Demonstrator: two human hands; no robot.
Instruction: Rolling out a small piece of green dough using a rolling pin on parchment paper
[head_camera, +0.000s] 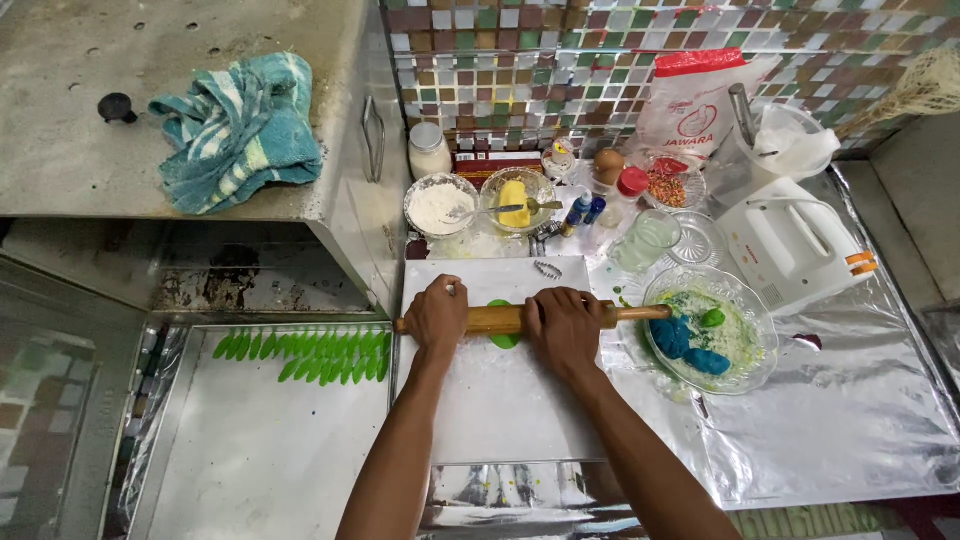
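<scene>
Here, both hands on one wooden rolling pin (520, 318): left hand (436, 316) wrapped over left end, right hand (566, 328) curled over middle, weight bearing down to flatten one green dough piece (503, 338) near top edge of white board (490, 400). Tray (260, 450) beside board's left edge holds two rows of green leaf shapes (305, 345), too crowded to count. Glass bowl (748, 300) off board's right edge keeps two blue lumps (688, 345), one green lump.

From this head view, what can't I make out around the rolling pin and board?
- Green dough: mostly hidden under the rolling pin; outline unclear.
- Left hand and right hand: palms hidden, facing down.
- White board: near edge behind the forearms.
- Glass bowl: lumps too small to identify.
</scene>
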